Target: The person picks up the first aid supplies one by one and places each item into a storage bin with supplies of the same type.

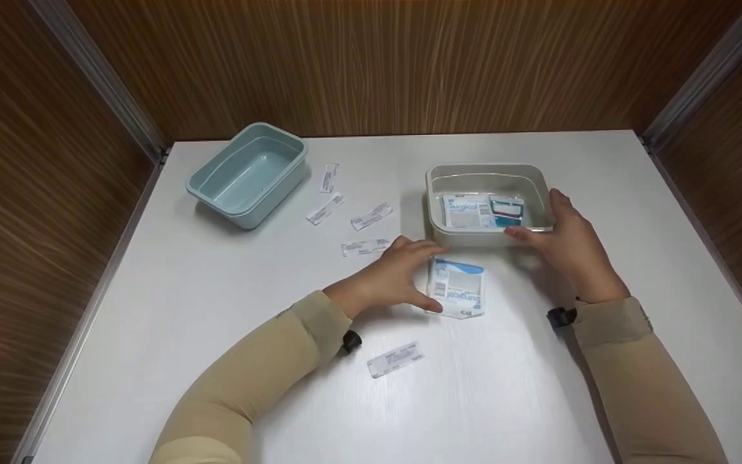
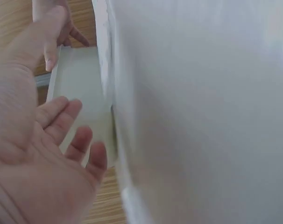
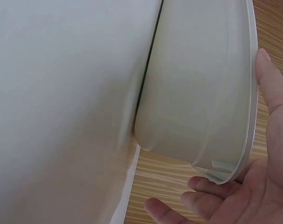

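Note:
My left hand (image 1: 393, 278) reaches over the left edge of a white and blue packet marked Surgical (image 1: 461, 283), thumb and fingers spread apart. The packet lies flat on the table in front of a beige-grey plastic bin (image 1: 474, 239). At the bin's front right corner is my right hand (image 1: 574, 248), its thumb on the front rim and its fingers along the right side. In the right wrist view the thumb touches the rim, with the other fingers loosely extended near the corner. Inside the bin lie another Surgical packet (image 1: 462, 209) and a small teal and white packet (image 1: 506, 209).
A light blue-green plastic bin (image 1: 281, 182) stands at the back left. Several narrow white paper strips (image 1: 371, 216) are scattered between the bins, and one more strip (image 1: 395, 359) lies nearer the front. Wood-grain panels (image 1: 397, 64) enclose the white table (image 1: 506, 386) at the back and sides.

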`<control>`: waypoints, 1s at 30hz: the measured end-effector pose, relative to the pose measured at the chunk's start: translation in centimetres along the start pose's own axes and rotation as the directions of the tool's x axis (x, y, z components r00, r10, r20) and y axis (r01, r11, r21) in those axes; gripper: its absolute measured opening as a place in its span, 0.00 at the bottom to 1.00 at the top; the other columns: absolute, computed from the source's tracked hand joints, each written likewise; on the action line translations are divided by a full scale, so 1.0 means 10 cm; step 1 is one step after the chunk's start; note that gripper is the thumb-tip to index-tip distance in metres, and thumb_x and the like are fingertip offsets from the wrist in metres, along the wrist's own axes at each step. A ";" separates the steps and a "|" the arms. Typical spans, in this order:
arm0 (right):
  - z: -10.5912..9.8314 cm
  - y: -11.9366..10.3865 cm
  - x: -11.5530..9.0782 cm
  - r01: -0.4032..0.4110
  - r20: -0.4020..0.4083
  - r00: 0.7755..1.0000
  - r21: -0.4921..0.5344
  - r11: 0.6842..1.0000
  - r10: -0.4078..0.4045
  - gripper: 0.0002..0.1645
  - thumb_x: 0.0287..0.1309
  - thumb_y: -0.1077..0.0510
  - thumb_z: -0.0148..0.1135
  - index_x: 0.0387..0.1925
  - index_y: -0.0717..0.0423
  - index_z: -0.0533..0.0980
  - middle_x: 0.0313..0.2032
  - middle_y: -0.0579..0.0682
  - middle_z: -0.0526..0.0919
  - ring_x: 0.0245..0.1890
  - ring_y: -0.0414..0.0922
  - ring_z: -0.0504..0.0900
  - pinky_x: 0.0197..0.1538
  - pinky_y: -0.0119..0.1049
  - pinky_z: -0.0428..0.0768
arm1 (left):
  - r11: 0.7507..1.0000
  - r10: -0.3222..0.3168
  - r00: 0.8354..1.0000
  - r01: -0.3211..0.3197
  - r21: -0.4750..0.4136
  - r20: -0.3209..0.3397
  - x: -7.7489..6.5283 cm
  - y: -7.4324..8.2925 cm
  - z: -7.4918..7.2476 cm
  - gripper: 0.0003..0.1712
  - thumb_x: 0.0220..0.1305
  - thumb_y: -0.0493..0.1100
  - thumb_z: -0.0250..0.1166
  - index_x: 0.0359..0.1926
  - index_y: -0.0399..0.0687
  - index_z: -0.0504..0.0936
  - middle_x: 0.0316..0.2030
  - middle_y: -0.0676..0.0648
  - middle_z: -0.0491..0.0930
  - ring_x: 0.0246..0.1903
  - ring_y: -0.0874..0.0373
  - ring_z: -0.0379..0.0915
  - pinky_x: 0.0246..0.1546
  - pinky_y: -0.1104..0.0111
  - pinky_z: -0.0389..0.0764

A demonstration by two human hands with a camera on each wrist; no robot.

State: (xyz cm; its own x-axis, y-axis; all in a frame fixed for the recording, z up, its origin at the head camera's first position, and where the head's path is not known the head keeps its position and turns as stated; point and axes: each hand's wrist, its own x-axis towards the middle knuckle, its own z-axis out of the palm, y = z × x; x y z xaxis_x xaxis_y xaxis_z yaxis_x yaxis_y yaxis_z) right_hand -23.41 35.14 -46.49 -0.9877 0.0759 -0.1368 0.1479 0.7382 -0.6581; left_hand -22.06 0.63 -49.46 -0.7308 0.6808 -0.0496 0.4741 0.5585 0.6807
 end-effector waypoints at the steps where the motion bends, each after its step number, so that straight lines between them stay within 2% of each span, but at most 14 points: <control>1: 0.00 0.00 0.00 0.000 0.001 1.000 0.004 1.000 0.000 0.96 0.50 0.12 0.76 0.92 0.59 0.32 0.92 0.66 0.36 0.92 0.69 0.41 0.89 0.73 0.49 | 1.000 -0.003 1.000 0.003 0.010 0.005 0.01 -0.01 0.01 0.67 0.50 0.57 0.93 0.87 0.55 0.68 0.86 0.52 0.68 0.76 0.50 0.63 0.85 0.57 0.65; 9: 0.01 -0.01 -0.01 -0.008 0.006 1.000 0.017 1.000 0.008 0.95 0.50 0.14 0.78 0.92 0.58 0.32 0.92 0.64 0.35 0.93 0.69 0.40 0.89 0.73 0.48 | 0.995 -0.045 0.997 0.039 0.096 0.059 0.05 -0.06 0.05 0.70 0.48 0.60 0.93 0.88 0.55 0.67 0.88 0.55 0.66 0.75 0.51 0.63 0.84 0.57 0.63; 15: 0.01 -0.01 0.00 -0.017 0.006 1.000 0.012 1.000 0.017 0.95 0.50 0.13 0.78 0.93 0.57 0.32 0.92 0.64 0.35 0.93 0.68 0.40 0.90 0.72 0.47 | 0.989 -0.060 0.994 0.047 0.139 0.087 0.05 -0.03 0.06 0.68 0.51 0.60 0.92 0.88 0.56 0.67 0.86 0.54 0.68 0.71 0.52 0.64 0.81 0.54 0.64; 23: 0.00 -0.02 -0.01 -0.020 0.001 1.000 0.006 1.000 0.020 0.95 0.50 0.13 0.77 0.93 0.57 0.32 0.92 0.65 0.36 0.92 0.70 0.43 0.89 0.73 0.50 | 0.983 -0.037 0.997 0.024 0.182 0.065 0.04 0.00 0.07 0.60 0.52 0.59 0.92 0.84 0.56 0.74 0.82 0.55 0.75 0.66 0.53 0.67 0.72 0.57 0.69; 30: -0.01 -0.02 -0.01 -0.020 -0.001 1.000 -0.007 1.000 0.020 0.95 0.51 0.13 0.77 0.92 0.58 0.32 0.92 0.66 0.37 0.92 0.70 0.43 0.89 0.74 0.50 | 0.990 -0.030 0.999 0.025 0.142 0.037 0.00 0.08 0.07 0.58 0.52 0.56 0.92 0.82 0.56 0.76 0.81 0.56 0.76 0.65 0.55 0.66 0.72 0.60 0.69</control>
State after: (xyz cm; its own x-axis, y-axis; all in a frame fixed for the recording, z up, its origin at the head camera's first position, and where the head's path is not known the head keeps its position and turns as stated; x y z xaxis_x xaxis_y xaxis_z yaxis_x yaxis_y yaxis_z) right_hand -23.39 35.07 -46.28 -0.9845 0.0916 -0.1494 0.1676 0.7410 -0.6503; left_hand -21.28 1.40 -49.41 -0.7261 0.6807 -0.0973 0.5210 0.6369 0.5682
